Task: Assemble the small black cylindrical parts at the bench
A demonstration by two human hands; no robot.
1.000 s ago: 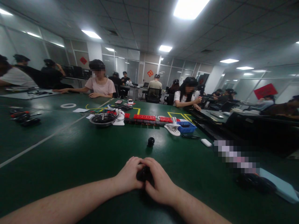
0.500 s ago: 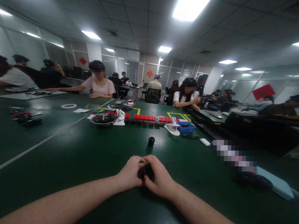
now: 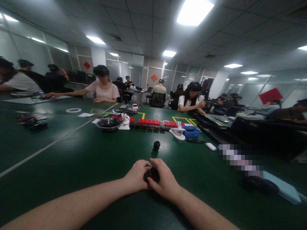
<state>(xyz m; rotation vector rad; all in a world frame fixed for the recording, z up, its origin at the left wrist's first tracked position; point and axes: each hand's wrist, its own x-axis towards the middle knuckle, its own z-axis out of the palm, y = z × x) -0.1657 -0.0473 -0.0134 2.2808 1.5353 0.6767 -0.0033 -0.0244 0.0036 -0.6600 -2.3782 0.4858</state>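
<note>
Hands meet on green table [image 3: 72, 159]: left hand [image 3: 136, 175] and right hand [image 3: 165, 183] both pinch small black part [image 3: 152, 174]. Black cap [image 3: 156, 145] lies beyond, apart.

text: none legible | red wall signs [image 3: 154, 77]: unreadable

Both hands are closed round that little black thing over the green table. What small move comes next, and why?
Probably a slight twist of the right hand against the left hand: both pinch the small black round part between their fingertips, low over the green table. A second black piece stands apart, farther ahead.
</note>
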